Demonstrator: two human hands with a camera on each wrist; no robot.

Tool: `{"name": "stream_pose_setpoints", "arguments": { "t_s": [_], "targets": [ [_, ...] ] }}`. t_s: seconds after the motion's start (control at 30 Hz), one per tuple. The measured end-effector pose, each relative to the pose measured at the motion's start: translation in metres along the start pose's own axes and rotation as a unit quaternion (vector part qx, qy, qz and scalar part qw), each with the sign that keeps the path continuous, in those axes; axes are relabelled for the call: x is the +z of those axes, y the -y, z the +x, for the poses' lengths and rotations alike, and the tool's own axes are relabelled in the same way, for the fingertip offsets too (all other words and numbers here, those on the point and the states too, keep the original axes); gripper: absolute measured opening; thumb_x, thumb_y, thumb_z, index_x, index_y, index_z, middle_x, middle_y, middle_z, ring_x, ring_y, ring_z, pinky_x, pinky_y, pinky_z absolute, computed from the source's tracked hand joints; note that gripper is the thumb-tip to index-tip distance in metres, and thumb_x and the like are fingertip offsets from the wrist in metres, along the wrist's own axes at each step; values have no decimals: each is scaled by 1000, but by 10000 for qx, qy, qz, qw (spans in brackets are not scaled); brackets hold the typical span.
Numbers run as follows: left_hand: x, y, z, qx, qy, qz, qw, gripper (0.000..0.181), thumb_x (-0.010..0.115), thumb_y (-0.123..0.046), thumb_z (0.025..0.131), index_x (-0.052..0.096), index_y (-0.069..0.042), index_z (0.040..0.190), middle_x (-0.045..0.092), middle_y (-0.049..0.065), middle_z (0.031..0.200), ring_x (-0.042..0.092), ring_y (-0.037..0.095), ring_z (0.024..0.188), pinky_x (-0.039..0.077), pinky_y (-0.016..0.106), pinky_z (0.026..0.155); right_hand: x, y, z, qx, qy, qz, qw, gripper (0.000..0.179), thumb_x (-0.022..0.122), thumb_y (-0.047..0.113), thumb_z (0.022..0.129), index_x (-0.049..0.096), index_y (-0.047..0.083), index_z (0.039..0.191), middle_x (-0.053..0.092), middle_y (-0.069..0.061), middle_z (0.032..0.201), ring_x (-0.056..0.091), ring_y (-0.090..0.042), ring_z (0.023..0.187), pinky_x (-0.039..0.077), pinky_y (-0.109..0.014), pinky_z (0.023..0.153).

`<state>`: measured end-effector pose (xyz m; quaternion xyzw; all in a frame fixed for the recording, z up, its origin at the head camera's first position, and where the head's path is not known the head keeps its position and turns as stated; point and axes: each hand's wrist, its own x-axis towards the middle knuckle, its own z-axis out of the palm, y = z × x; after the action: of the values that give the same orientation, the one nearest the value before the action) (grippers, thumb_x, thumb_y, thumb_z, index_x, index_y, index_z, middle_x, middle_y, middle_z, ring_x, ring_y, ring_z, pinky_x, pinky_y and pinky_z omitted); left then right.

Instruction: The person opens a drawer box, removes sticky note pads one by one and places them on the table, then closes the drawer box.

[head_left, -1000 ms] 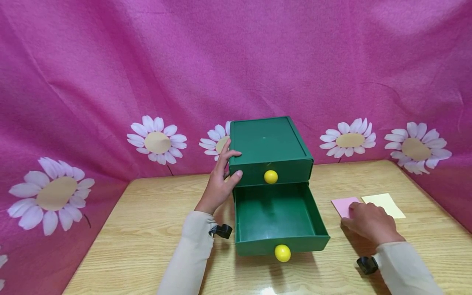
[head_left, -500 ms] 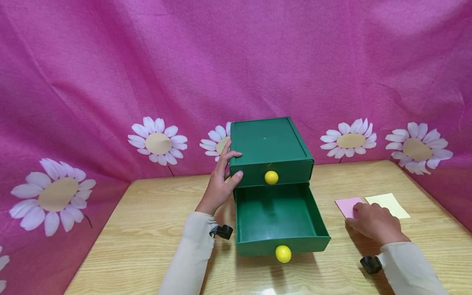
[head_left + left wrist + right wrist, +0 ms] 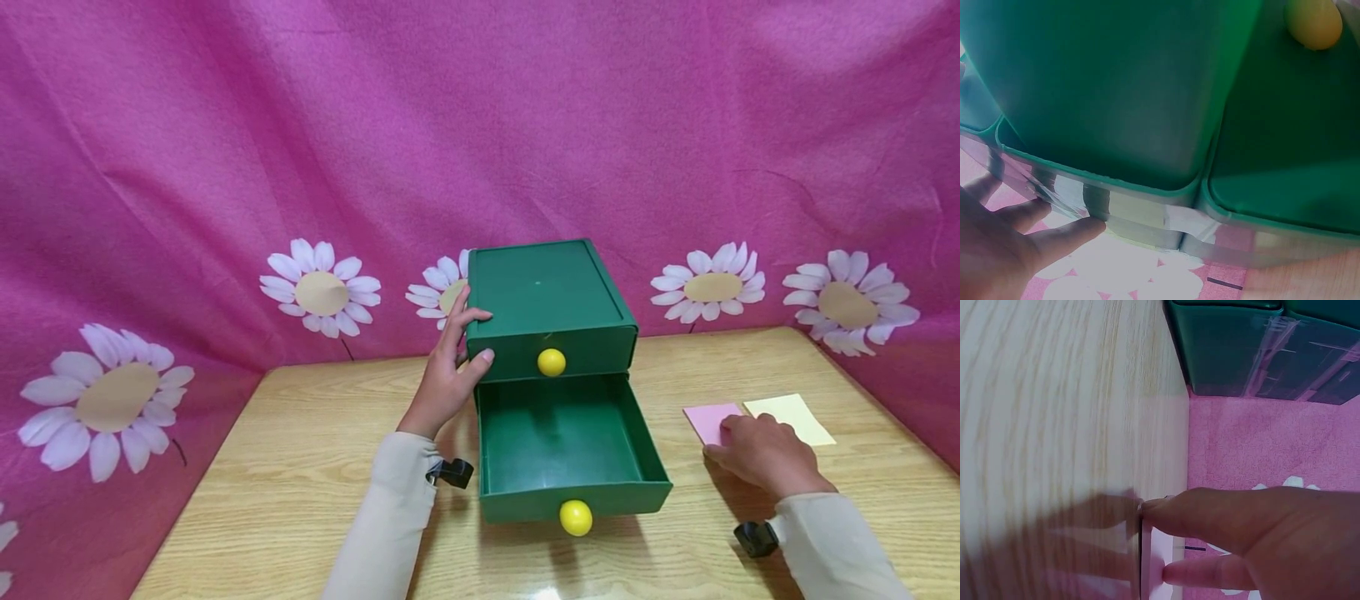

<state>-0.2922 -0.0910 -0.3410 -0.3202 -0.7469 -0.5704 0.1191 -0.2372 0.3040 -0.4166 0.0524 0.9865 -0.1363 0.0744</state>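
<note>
A green drawer cabinet (image 3: 543, 287) stands mid-table in the head view. Its lower drawer (image 3: 558, 450) is pulled out and bare inside; the upper one is closed. My left hand (image 3: 442, 383) grips the cabinet's front left corner, thumb on the front and fingers at the side and top edge. To the right, a pink sticky note pad (image 3: 705, 418) lies flat beside a pale yellow sticky note pad (image 3: 797, 417). My right hand (image 3: 772, 454) pinches the pink pad's near edge, its thumb (image 3: 1191, 509) at that edge in the right wrist view. The palm partly covers both pads.
Round yellow knobs sit on the upper drawer front (image 3: 551, 362) and the lower drawer front (image 3: 576, 517). The wooden table (image 3: 300, 483) meets a pink flowered cloth (image 3: 480, 125) behind and at both sides.
My right hand has slid slightly to the right, and both sticky note pads have shifted with it. The left hand and the cabinet stay where they were.
</note>
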Motion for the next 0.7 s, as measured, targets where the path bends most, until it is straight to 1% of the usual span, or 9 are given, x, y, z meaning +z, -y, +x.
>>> {"name": "stream_pose_setpoints", "arguments": {
  "t_s": [0.17, 0.33, 0.47, 0.5, 0.57, 0.7],
  "targets": [
    [0, 1, 0, 29, 13, -7, 10000, 43, 51, -14, 94, 42, -11, 136, 9, 3, 162, 14, 22, 146, 29, 62, 105, 2, -1, -1, -10, 1, 27, 10000, 42, 68, 38, 82, 60, 1, 102, 48, -24, 87, 49, -41, 78, 43, -51, 58],
    [0, 1, -1, 5, 10, 21, 10000, 44, 51, -14, 94, 42, -12, 137, 8, 5, 162, 14, 24, 146, 30, 62, 105, 2, -1, -1, 25, 37, 13, 10000, 40, 69, 37, 82, 61, 3, 99, 47, -23, 86, 46, -41, 79, 43, -50, 57],
    [0, 1, -1, -13, 11, 28, 10000, 44, 52, -14, 94, 42, -12, 137, 9, 4, 162, 14, 24, 146, 30, 62, 105, 1, -1, -1, 22, 38, 9, 10000, 40, 69, 37, 81, 61, 2, 100, 47, -23, 86, 45, -41, 79, 43, -50, 57],
    [0, 2, -1, -19, 13, 20, 10000, 44, 52, -14, 94, 42, -12, 138, 8, 3, 162, 14, 24, 146, 30, 62, 105, 1, -1, -1, 14, 29, 10, 10000, 41, 69, 37, 81, 61, 2, 100, 47, -23, 86, 45, -41, 80, 43, -50, 57],
    [0, 13, 1, 3, -13, 55, 10000, 44, 52, -18, 95, 42, -19, 138, 9, -2, 162, 14, 18, 146, 30, 61, 105, 1, -1, -1, -2, 7, 12, 10000, 41, 69, 37, 81, 61, 2, 101, 47, -23, 87, 45, -42, 80, 43, -51, 57],
    [0, 14, 2, 34, -8, 25, 10000, 44, 52, -18, 95, 42, -19, 138, 8, -2, 162, 14, 17, 146, 30, 62, 105, 0, -2, -1, -26, -37, 25, 10000, 41, 70, 38, 81, 60, 2, 100, 47, -23, 86, 46, -42, 79, 43, -50, 56]
  ]
}}
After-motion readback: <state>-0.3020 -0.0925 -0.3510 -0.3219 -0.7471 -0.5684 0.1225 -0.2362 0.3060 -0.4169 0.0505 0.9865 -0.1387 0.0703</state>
